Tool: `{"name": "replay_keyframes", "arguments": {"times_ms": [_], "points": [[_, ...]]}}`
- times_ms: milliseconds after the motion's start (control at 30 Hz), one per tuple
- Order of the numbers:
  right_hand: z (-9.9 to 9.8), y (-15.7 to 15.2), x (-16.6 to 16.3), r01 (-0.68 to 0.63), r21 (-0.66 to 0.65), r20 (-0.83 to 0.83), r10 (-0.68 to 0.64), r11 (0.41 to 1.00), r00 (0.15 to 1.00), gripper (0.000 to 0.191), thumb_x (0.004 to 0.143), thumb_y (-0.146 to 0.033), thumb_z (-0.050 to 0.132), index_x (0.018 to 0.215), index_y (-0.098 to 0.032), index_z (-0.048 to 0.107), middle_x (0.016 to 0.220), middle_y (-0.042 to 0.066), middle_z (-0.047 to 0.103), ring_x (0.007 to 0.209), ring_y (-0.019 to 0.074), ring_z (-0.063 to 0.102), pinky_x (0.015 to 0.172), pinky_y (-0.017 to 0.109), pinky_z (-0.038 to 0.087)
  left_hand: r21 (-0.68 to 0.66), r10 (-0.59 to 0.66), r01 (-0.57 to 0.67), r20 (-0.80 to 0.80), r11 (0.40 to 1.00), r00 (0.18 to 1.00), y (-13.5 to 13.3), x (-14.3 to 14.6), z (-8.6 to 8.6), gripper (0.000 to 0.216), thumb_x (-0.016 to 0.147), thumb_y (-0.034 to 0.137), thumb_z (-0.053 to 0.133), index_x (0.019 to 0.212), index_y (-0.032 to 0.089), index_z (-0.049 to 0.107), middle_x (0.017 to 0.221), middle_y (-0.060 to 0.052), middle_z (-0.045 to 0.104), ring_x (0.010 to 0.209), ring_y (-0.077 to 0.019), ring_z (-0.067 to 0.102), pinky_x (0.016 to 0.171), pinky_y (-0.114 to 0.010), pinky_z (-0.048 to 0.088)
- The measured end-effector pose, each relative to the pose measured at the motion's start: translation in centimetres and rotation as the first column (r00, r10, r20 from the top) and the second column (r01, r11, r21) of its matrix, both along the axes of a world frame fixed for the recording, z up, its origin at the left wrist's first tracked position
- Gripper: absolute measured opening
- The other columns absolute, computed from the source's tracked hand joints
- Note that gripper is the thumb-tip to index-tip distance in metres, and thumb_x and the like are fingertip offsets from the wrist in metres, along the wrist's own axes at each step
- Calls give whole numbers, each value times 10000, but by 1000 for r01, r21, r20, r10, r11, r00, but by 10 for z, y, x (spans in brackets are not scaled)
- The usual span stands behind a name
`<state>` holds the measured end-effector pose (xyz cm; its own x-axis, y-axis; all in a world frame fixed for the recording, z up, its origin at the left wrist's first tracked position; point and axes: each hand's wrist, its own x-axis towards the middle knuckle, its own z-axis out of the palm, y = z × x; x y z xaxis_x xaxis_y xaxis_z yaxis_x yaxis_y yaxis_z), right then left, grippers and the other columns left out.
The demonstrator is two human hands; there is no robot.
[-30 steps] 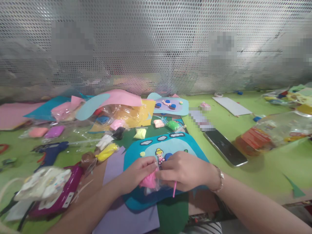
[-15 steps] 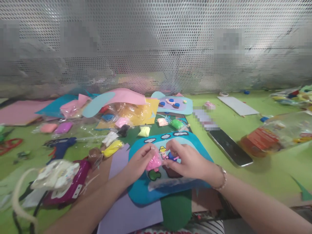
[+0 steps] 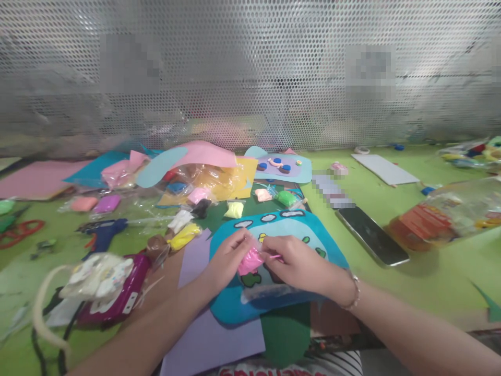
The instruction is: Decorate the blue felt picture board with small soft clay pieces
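My left hand (image 3: 230,258) is closed on a small clear packet of bright pink modelling clay (image 3: 250,261). Against the packet's right side, the fingers of my right hand (image 3: 293,261) are pinched together. A thin bit of pink clay (image 3: 278,258) shows between them; their tips are partly hidden. Under both hands lies a blue rounded sheet (image 3: 230,310) decorated with white dark-edged clouds (image 3: 268,218), green shapes (image 3: 250,280) and a small yellow-topped figure that my fingers mostly cover.
Several clay packets lie beyond, among them yellow (image 3: 185,237), pale yellow (image 3: 234,209) and green (image 3: 287,198). To the left are a blue glue gun (image 3: 105,234) and red-handled scissors (image 3: 23,232). A phone (image 3: 371,235) and a plastic bottle (image 3: 426,219) lie right.
My right hand's fingers have closed at the packet's side, where they were spread before. A thin pink bit now shows between them. The whole view has shifted slightly.
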<state>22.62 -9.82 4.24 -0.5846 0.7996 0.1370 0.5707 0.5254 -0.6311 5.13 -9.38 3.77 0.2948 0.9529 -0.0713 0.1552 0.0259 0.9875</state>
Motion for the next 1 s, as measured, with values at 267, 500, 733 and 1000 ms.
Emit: {"name": "replay_keyframes", "arguments": {"times_ms": [267,500,733,1000], "points": [[4,5,1,1,-171,-118,-21,985,993,199,870,-183,396,671,-177,389,610,-45,420,561,76,355,522,210,265,-162,73,-17,348,987,934,0,2,-8,321,783,460,535,679,164,467,622,38,444,566,-85,399,547,-207,338],[2,9,2,15,-255,-183,-64,967,981,228,878,-239,401,658,-178,405,584,-50,394,548,77,340,505,200,274,-175,6,54,325,983,946,2,-2,-12,318,763,437,591,679,159,461,594,40,439,519,-72,405,498,-196,329],[4,5,5,51,-95,-143,-65,994,988,105,876,-261,438,818,-188,489,582,-54,422,525,83,365,498,207,272,-122,-89,122,253,985,964,4,-6,-13,225,787,379,589,845,168,536,698,10,558,613,-110,522,606,-238,420],[3,3,7,11,94,-131,1,996,991,295,864,-200,467,1156,-220,505,679,-18,573,573,103,487,546,209,359,-171,-77,124,258,977,963,1,-4,-11,269,789,443,569,829,186,500,663,30,543,560,-106,523,546,-237,440]]}}
